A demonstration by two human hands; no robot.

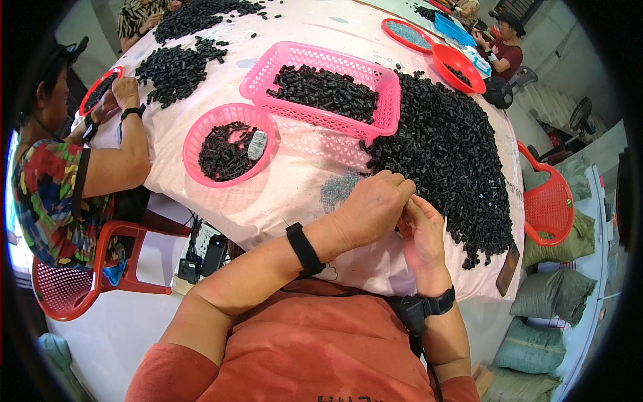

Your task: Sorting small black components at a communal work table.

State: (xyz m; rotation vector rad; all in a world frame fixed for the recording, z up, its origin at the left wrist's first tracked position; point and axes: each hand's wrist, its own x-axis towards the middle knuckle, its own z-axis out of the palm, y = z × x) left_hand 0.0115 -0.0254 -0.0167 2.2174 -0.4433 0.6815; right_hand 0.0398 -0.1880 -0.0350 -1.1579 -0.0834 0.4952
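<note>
My left hand (376,209) and my right hand (423,233) meet over the near side of the table, fingers pinched together. Whatever sits between the fingertips is too small and covered to make out. Just beyond my left hand lies a small heap of thin silvery metal pieces (337,189). A wide pile of small black plastic parts (449,147) spreads beyond and right of my hands. Farther off, a pink rectangular basket (388,100) holds more black parts. To the left, a round pink basket (192,155) contains slim black pieces and a grey block (257,144).
A co-worker (53,181) sits at the left, hands by a red bowl (85,106). More black heaps (175,70) lie at the far left. Red trays (475,80) stand far right. A phone (508,269) rests at the right edge, beside a red chair (548,204).
</note>
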